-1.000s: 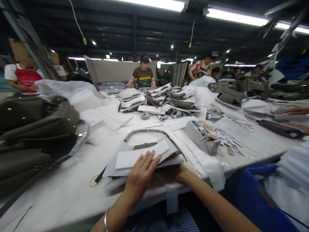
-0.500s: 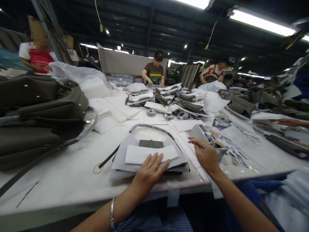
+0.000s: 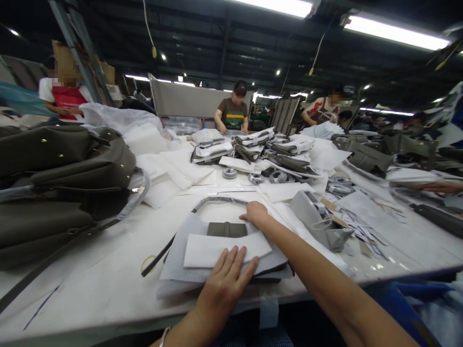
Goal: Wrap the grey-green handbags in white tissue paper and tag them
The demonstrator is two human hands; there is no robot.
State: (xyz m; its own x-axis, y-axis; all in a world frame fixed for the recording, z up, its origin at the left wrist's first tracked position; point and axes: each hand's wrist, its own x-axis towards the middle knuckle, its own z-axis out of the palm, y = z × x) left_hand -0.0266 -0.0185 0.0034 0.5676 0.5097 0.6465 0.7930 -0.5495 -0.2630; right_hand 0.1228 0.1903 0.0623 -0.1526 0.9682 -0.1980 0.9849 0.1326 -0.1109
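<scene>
A dark olive handbag lies flat before me, mostly covered by thin white wrapping paper (image 3: 173, 260), with its olive flap (image 3: 217, 230) showing. Its wrapped handle (image 3: 213, 200) arches away from me across the table. My left hand (image 3: 226, 284) lies flat, fingers stretched, on a folded white padding sheet (image 3: 206, 250) on top of the bag. At the right side of the handle, my right hand (image 3: 257, 213) is closed around it; the fingertips are partly hidden. A dark strap (image 3: 159, 255) sticks out to the left beside a yellow ring (image 3: 147, 264).
Several olive bags (image 3: 72, 168) are heaped at the left. Wrapped bags (image 3: 249, 144) and coiled straps (image 3: 229, 172) lie farther back. To the right stand a grey tape dispenser (image 3: 307, 212) and scattered tags (image 3: 365, 226). A co-worker (image 3: 233, 111) stands across the table.
My right hand has moved left from beside the tape dispenser to the bag's handle and closed on it. My left hand still presses flat on the padding sheet.
</scene>
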